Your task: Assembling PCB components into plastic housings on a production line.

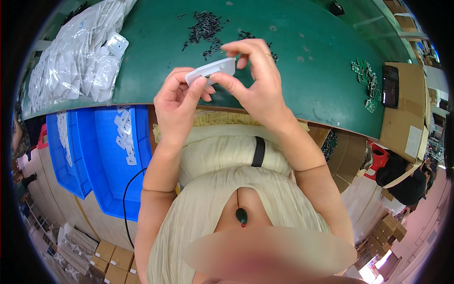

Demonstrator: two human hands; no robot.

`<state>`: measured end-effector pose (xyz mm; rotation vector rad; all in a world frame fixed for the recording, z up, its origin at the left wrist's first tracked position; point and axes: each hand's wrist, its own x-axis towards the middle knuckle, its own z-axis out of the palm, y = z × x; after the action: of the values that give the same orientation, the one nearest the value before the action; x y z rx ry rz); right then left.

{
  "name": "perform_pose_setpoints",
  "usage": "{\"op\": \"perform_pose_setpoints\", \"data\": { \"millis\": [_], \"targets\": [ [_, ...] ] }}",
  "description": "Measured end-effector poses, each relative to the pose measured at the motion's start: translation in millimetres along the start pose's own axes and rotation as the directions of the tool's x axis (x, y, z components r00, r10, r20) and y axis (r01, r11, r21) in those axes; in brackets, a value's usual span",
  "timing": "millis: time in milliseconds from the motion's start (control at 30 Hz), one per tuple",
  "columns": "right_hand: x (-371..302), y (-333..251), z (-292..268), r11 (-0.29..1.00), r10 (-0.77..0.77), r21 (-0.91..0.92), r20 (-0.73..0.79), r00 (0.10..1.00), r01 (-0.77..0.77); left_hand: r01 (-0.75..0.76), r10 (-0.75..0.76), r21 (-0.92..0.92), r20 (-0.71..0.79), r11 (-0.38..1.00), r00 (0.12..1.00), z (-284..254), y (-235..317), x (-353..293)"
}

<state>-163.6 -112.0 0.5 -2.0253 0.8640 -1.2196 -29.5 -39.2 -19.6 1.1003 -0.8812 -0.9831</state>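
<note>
Above the green table's near edge, my left hand (178, 97) is closed round the left end of a white plastic cover (217, 68), a flat piece with rounded corners and a small raised part along its near side. The cover is tilted. My right hand (259, 78) has its thumb against the cover's near edge, with the fingers curled above its right end. Whether a small part sits between those fingers cannot be made out. Just beyond the cover, small black parts with thin stems (205, 29) lie heaped on the table.
Clear plastic bags of white covers (78, 61) are piled at the table's left. Blue bins (106, 177) with white pieces stand below it. Green circuit boards (366, 83) lie at the right, by a cardboard box (402, 120). A black cable (126, 203) hangs beside my left arm.
</note>
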Motion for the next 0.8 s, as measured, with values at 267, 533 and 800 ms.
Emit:
{"op": "perform_pose_setpoints", "data": {
  "millis": [267, 533, 800],
  "targets": [
    [3, 1, -10, 0.966, 0.198, 0.073, 0.417, 0.887, -0.250, 0.054, -0.056, 0.039, 0.062, 0.998, 0.996, -5, 6, -10],
    [-2, -9, 4, 0.846, 0.305, 0.258, 0.482, 0.821, -0.466, 0.084, -0.084, 0.065, 0.005, 0.994, 0.996, -23, 18, -25],
    [31, 21, 26, 0.993, 0.037, 0.081, 0.464, 0.885, -0.085, 0.048, -0.046, -0.007, -0.428, 0.999, 0.902, -121, 30, -45]
  ]
}}
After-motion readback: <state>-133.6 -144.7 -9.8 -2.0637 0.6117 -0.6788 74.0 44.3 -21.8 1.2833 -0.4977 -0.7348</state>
